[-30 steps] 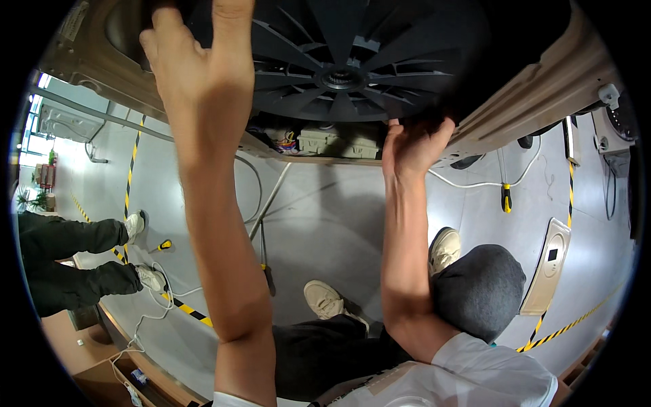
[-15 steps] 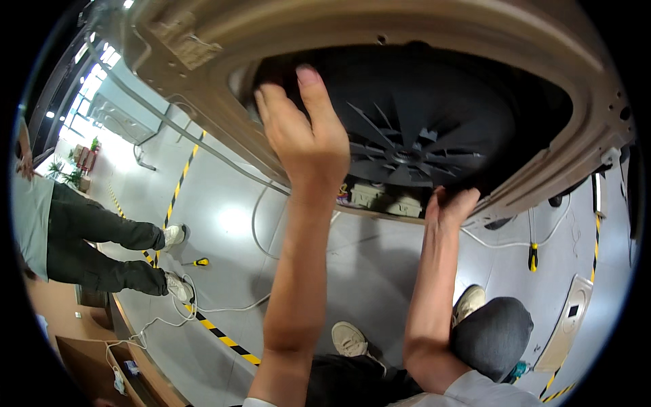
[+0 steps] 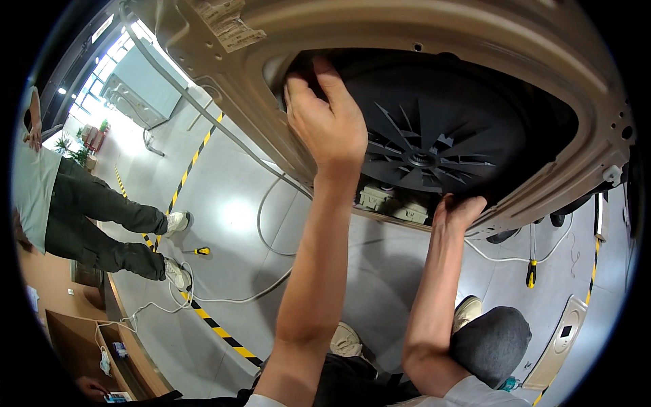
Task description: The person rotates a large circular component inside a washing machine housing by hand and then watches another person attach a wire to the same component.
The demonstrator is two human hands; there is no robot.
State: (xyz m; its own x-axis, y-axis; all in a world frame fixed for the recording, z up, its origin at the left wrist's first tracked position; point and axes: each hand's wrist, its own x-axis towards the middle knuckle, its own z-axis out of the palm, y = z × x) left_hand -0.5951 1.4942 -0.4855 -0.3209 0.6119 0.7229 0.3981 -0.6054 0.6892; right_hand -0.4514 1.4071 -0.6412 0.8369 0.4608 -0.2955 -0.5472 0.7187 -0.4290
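Note:
A tan metal appliance cabinet (image 3: 393,30), like a washing machine's, hangs over the work with a large opening facing me. Inside sits a dark round tub (image 3: 468,129) with radial ribs and a central hub. My left hand (image 3: 329,125) reaches into the opening's left side, thumb apart from the bent fingers, the fingertips in shadow by the tub's edge. At the lower right edge of the opening, my right hand (image 3: 461,211) is closed, its fingers curled out of sight; what they grip cannot be made out. Between my hands, a pale plastic box (image 3: 393,203) shows below the tub.
A grey hose (image 3: 203,112) runs along the cabinet's left side. On the floor lie a screwdriver (image 3: 202,251), another screwdriver (image 3: 531,273), white cables (image 3: 237,300) and a tan panel (image 3: 557,346). A person (image 3: 102,210) stands at left near striped tape (image 3: 217,330). A grey-capped head (image 3: 491,342) is lower right.
The view has shifted, so cabinet and hands sit slightly further right and lower. My left fingers are now further inside the opening. My right hand stays at the lower right edge.

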